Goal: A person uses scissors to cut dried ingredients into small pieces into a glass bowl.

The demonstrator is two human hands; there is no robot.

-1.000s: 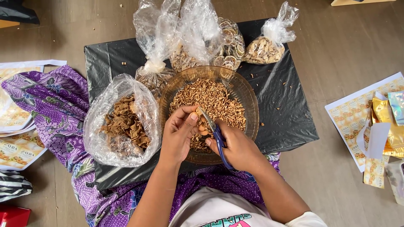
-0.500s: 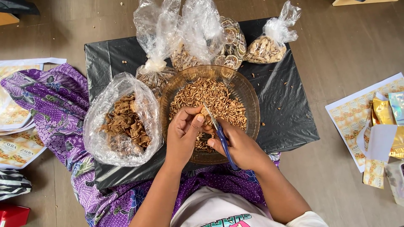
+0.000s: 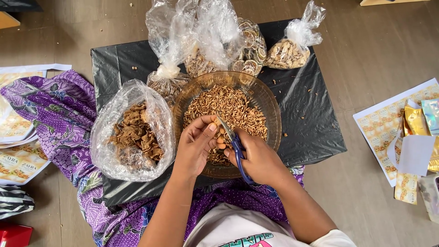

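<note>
My right hand (image 3: 256, 158) grips blue-handled scissors (image 3: 232, 141), blades pointing up-left over a clear amber bowl (image 3: 270, 105) filled with small tan dried pieces. My left hand (image 3: 197, 145) pinches one small dried piece (image 3: 215, 126) right at the blades, above the bowl's near side. Just left of the bowl stands an open clear plastic bag (image 3: 109, 132) holding larger brown dried chunks.
Bowl and bags rest on a black plastic sheet (image 3: 315, 119) over purple patterned cloth (image 3: 50, 110). Several tied clear bags (image 3: 288, 50) of dried slices stand behind the bowl. Printed label sheets (image 3: 388, 132) and shiny pouches (image 3: 418, 121) lie on the wooden floor at right; more sheets lie at left.
Both hands have shifted slightly up over the bowl, and the scissor blades have come together at the piece held in my left fingers.
</note>
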